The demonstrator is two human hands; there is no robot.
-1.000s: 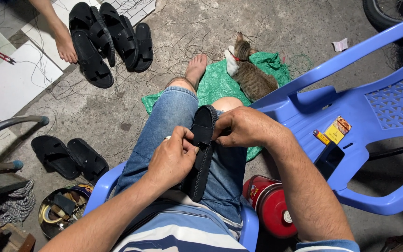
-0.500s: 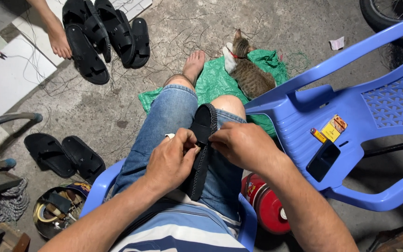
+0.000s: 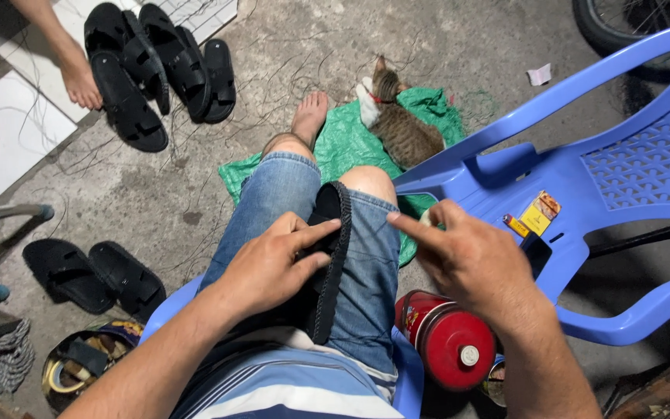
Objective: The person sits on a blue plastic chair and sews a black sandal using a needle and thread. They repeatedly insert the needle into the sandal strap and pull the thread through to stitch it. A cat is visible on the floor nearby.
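Tabby cat (image 3: 405, 132) on green sheet (image 3: 343, 147), perhaps asleep

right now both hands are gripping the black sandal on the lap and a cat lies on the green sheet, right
Not quite. Only the left hand holds the black sandal on the lap; the right hand is off it, hovering beside it with fingers spread. The head view shows this. The cat does lie on the green sheet.

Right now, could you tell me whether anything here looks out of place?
A cat lies on the green sheet among the black sandals, beside the blue chair. Loose threads litter the floor.
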